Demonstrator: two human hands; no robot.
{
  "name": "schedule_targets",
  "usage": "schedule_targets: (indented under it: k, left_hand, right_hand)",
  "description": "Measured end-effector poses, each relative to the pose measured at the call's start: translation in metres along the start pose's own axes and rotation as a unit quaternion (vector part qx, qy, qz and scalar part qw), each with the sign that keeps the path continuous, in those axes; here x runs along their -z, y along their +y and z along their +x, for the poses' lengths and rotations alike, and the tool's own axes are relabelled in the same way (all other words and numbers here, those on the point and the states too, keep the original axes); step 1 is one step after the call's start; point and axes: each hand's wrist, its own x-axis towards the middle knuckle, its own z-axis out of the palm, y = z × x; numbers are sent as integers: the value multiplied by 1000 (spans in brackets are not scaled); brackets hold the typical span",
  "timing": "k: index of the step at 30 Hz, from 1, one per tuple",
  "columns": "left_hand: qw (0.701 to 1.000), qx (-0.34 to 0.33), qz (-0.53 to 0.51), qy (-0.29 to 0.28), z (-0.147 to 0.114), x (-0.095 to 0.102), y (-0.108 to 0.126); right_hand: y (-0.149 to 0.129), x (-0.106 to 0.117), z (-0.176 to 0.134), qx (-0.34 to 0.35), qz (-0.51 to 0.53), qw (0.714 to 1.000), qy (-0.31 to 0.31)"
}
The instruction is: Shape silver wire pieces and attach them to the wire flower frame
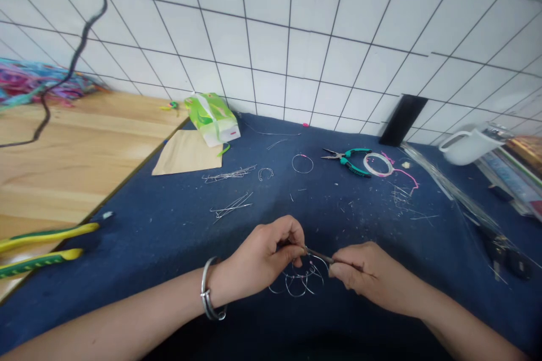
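Note:
Near the front of the dark blue cloth, my left hand [271, 248] is closed, thumb and forefinger pinching at the wire work. Under and beside its fingers hangs a piece of thin silver wire loops [295, 296], with small pink spots on it. My right hand [359, 273] is closed around a thin dark rod-like tool [319, 255]. The tool's far end meets the left fingertips; its exact tip is hidden there. Behind the hands lie a single wire ring [304, 155] with a pink mark and bundles of bent wire [231, 206].
Teal-handled pliers [354, 167] lie beside a white ring [378, 174] with pink cord. A green packet [207, 115] sits on beige paper [186, 152] at back left. Yellow-green tool handles [51, 234] reach in from the left. At right are a white mug [468, 148] and long wires.

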Motion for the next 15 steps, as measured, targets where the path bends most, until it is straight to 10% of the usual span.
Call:
schedule_targets:
  k: [15]
  left_hand:
    - [968, 62, -243, -29, 4, -2, -7]
  right_hand:
    - [6, -15, 5, 87, -106, 986, 95]
